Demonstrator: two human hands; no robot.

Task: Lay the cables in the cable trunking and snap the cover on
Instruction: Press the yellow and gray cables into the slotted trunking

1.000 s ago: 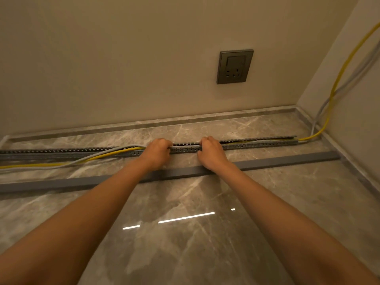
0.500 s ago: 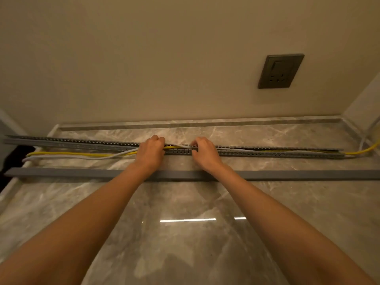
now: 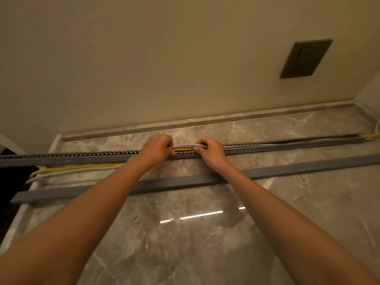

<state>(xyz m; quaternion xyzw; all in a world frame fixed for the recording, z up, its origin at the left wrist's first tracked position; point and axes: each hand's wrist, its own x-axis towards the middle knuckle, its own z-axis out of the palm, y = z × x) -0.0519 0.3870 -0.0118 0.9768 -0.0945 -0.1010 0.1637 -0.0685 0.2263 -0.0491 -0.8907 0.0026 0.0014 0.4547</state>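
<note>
A long grey slotted trunking (image 3: 277,148) lies across the marble floor, parallel to the wall. My left hand (image 3: 156,150) and my right hand (image 3: 211,152) grip a yellow cable (image 3: 78,167) and a white cable (image 3: 70,172) at its middle. Between my hands the white cable arches just above the channel. To the right the cables lie inside the trunking. To the left they run loose on the floor in front of it. The flat grey cover (image 3: 176,182) lies nearer me, under my forearms.
A dark wall socket (image 3: 306,58) sits on the beige wall at upper right. A marble skirting (image 3: 205,121) runs along the wall. The floor drops to a dark gap at far left (image 3: 10,182). The cables leave the trunking at the right corner (image 3: 373,135).
The view has swung left, so the socket sits further right. Both hands have slid left along the trunking, and the cables between them have risen slightly above the channel.
</note>
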